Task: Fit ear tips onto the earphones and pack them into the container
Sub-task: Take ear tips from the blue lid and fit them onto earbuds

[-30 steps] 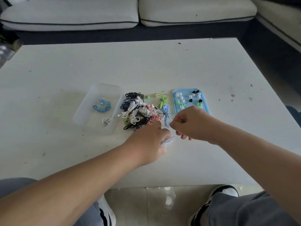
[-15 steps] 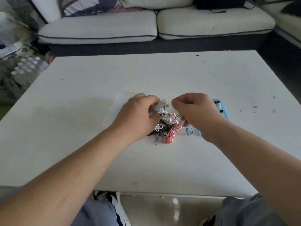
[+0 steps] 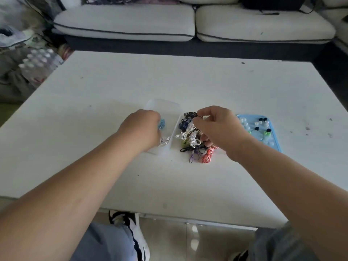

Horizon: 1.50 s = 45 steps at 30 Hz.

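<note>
Where one white rectangular table (image 3: pixel 188 87) fills the view, one clear plastic container (image 3: pixel 165 106) lies left of centre and one light-blue flat tray (image 3: pixel 275 138) to the right. Between them sits one tangled heap of corded earphones (image 3: pixel 190 140) in black, white, navy, green, purple and pink. The left hand (image 3: pixel 143 129) is over the container; its grip is hidden. The right hand (image 3: pixel 218 127) is curled above the heap, thumb meeting forefinger; whether they hold a cord I cannot tell. Two bundles lie inside the container: a blue coiled earphone (image 3: pixel 162 124) and a white earphone bundle (image 3: pixel 165 141). Small clear, black and green ear tips (image 3: pixel 263 125) dot the tray.
</note>
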Tool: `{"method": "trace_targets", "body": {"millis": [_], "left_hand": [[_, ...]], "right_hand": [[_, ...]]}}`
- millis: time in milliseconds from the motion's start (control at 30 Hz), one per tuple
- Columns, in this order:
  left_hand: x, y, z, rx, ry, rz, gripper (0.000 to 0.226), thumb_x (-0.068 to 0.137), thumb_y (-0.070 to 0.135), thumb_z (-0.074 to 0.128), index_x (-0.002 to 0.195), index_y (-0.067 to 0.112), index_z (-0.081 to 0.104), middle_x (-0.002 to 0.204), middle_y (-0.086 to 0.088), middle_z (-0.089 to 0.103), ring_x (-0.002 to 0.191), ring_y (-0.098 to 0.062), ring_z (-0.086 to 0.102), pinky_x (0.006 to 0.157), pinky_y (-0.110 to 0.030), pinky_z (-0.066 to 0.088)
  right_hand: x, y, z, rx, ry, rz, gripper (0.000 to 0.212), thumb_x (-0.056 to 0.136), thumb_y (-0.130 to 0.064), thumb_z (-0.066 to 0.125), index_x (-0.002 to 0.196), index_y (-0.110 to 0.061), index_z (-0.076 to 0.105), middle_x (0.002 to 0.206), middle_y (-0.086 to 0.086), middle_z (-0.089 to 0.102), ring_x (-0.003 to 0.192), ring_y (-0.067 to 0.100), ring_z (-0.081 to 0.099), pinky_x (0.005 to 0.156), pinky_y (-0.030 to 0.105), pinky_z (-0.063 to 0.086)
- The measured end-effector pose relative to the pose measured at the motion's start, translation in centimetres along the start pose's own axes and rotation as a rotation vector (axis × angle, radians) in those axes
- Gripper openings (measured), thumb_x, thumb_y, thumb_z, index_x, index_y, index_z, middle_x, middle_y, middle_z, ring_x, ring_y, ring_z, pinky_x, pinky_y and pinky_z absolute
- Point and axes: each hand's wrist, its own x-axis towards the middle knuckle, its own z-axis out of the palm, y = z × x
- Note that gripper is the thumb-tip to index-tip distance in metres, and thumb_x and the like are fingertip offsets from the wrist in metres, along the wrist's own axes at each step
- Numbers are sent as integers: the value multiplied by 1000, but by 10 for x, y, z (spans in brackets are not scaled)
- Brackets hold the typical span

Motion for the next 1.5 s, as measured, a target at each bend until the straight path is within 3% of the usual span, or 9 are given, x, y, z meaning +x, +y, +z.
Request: {"method": "trace_targets", "body": {"millis": [133, 233, 400, 800, 933, 1133, 1233, 1333, 1500], "left_hand": [[-4, 25, -14, -115, 175, 203, 20, 92, 21, 63, 109, 15, 70, 109, -5, 63, 102, -31, 59, 84, -39, 53], [-4, 51, -12, -170, 89, 321, 17, 92, 18, 62, 106, 19, 72, 104, -4, 66, 97, -30, 63, 83, -40, 54], [25, 66, 3, -52, -24, 241, 22, 89, 7, 58, 106, 16, 67, 100, -9, 65, 86, -31, 63, 74, -36, 54], [39, 92, 8, 95, -44, 183, 19, 82, 2, 55, 86, 19, 48, 76, 1, 48, 63, -21, 47, 51, -29, 27], [40, 88, -12, -105, -21, 142, 32, 82, 21, 59, 113, 27, 59, 98, 3, 65, 93, -26, 63, 75, -34, 52], [34, 89, -45, -851, 24, 9, 22, 91, 26, 66, 113, 26, 68, 83, 7, 69, 71, -11, 66, 65, -30, 51], [27, 95, -49, -1167, -65, -60, 21, 95, 19, 71, 115, 13, 66, 68, 1, 63, 52, -13, 61, 51, -29, 50], [19, 104, -51, -1358, -149, -91, 28, 93, 16, 75, 116, 7, 60, 67, -5, 66, 51, -17, 62, 49, -25, 51], [16, 104, -52, -1504, -107, -144, 35, 90, 13, 78, 115, 8, 54, 76, -13, 70, 64, -28, 73, 54, -29, 57]], "right_hand": [[3, 12, -20, -149, 54, -34, 13, 96, -22, 60, 106, -27, 65, 87, 10, 70, 63, 26, 65, 54, 30, 52], [3, 21, -37, -325, -29, 5, 8, 96, -22, 56, 104, -24, 60, 83, 8, 71, 58, 21, 64, 48, 25, 47], [1, 40, -50, -562, -218, 24, 10, 96, -34, 60, 94, -24, 58, 83, 2, 69, 77, 27, 73, 73, 47, 61], [2, 27, -49, -605, -324, -71, 12, 98, -38, 57, 98, -26, 61, 93, -7, 65, 77, 14, 63, 71, 30, 53], [3, 27, -51, -585, -320, -64, 12, 97, -38, 60, 98, -27, 61, 91, -12, 62, 74, 11, 60, 70, 29, 54], [5, 20, -58, -210, -158, 4, 20, 89, -33, 74, 106, -34, 63, 103, -11, 68, 73, 11, 65, 62, 27, 55], [4, 18, -59, 49, -253, -6, 57, 78, -23, 86, 128, -35, 61, 121, -13, 65, 95, 9, 71, 89, 40, 61], [2, 14, -62, 289, -475, -50, 56, 81, -4, 73, 134, -18, 62, 127, 8, 69, 111, 22, 69, 99, 43, 55], [0, 6, -66, 584, -566, 142, 38, 93, 12, 46, 126, 1, 61, 107, 22, 72, 97, 36, 72, 88, 43, 61]]}}
